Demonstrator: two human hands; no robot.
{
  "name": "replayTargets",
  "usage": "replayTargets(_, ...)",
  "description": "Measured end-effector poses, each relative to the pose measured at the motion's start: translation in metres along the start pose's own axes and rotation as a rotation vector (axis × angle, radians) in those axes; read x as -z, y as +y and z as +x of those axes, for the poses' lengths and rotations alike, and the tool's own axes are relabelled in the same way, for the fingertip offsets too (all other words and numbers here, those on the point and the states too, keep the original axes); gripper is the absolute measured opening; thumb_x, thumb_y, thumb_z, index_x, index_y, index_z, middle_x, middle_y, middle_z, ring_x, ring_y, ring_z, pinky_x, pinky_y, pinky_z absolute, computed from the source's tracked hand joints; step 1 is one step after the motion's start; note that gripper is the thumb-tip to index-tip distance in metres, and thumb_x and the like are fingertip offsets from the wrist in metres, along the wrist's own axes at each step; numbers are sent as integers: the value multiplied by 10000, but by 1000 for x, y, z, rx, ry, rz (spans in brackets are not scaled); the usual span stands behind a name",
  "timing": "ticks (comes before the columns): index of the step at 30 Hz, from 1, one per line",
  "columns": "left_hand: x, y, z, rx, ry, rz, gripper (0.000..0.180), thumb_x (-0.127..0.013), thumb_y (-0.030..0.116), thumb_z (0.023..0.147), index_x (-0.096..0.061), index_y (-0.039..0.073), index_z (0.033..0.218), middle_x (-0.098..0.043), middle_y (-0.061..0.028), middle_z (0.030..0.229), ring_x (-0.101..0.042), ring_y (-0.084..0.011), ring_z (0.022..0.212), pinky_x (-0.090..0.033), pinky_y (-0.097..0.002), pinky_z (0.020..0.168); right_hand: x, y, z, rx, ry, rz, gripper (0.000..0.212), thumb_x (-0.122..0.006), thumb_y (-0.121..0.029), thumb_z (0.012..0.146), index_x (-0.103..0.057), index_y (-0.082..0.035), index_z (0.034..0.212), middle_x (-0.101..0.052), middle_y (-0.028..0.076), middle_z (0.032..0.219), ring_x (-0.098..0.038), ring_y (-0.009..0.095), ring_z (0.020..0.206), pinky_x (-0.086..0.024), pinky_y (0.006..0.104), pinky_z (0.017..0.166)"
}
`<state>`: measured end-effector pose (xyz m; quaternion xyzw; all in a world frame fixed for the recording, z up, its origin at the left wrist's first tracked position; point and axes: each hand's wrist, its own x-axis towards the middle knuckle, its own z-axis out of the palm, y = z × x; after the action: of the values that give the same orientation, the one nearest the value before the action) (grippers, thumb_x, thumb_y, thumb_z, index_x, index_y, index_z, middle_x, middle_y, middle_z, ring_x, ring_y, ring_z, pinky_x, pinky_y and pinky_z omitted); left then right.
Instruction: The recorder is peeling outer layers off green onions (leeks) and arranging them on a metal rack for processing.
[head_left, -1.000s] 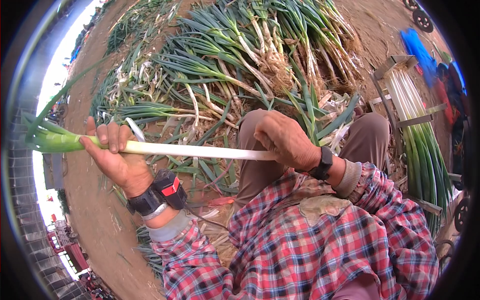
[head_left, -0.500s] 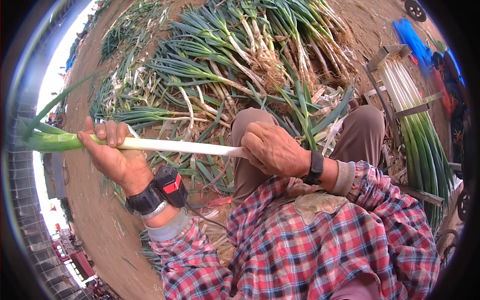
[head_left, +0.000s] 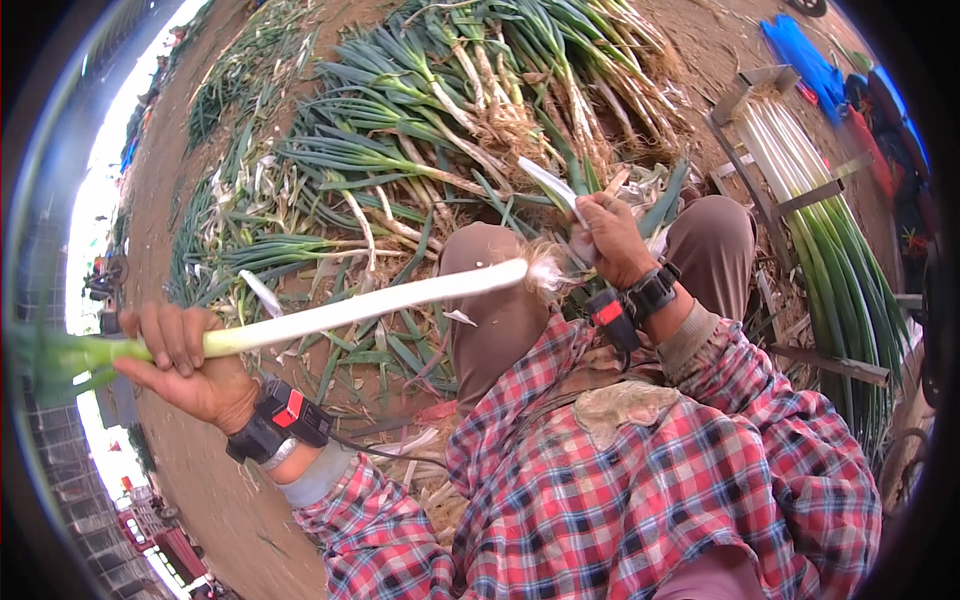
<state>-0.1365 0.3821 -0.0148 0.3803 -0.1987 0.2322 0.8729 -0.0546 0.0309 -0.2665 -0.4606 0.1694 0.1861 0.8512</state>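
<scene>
My left hand is closed round a long green onion where its white stalk turns green. The stalk slants across in front of my left knee, its bare white end and pale roots to the right. Its green leaves are smeared by motion at the left rim. Up between my knees, my right hand pinches a white strip of peeled skin, apart from the stalk. A small white scrap shows near the stalk; I cannot tell whether it is falling or lying.
Beyond my knees lies a large heap of green onions with soil and roots on them. To the right, a metal rack holds a bundle of cleaned green onions. Peelings and cut leaves litter the brown ground. A blue cloth lies at the far right.
My right hand has left the stalk's root end and moved up and right with a strip of skin. My left hand has moved slightly down and left with the green onion.
</scene>
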Motion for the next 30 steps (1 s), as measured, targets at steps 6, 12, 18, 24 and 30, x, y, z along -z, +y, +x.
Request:
replayTargets(6,15,12,-9,-58,29,-10,404,-551,375,981,-506,-18,1058,-353,29,653,-321,-48,484,-291,-204,437,34,-15,-5,532,6,-1192,279,-669,-190,857,-616,-35,1082,-576,156,981,-575,318,955,-466,363,856)
replayTargets(12,12,8,-11,-7,-55,-45,398,-571,363,969,-505,-17,1071,-356,19,654,-324,-66,498,-314,-221,475,-47,-30,-55,681,-595,-928,152,-638,-170,898,-670,-74,1011,-569,124,946,-595,305,878,-476,391,781)
replayTargets(18,5,35,-9,-91,77,21,379,-628,317,936,-520,-18,1078,-372,30,649,-346,-67,511,-319,-231,476,-69,-19,-56,652,-717,-1036,202,-649,-205,898,-602,-47,1014,-553,134,929,-585,338,851,-464,416,730)
replayTargets(24,6,106,-48,-269,419,192,360,-629,332,933,-536,24,1094,-417,17,696,-380,-86,567,-343,-248,490,-124,-8,-99,714,-1124,-1143,247,-568,-177,958,-541,-13,1141,-593,180,924,-596,392,826,-474,459,708)
replayTargets(30,-5,93,-125,-359,582,358,325,-533,317,1003,-553,54,1191,-450,30,704,-380,-61,541,-357,-235,471,-183,7,-148,787,-1401,-968,201,-568,-133,931,-545,-14,1091,-571,168,790,-599,390,730,-482,445,641)
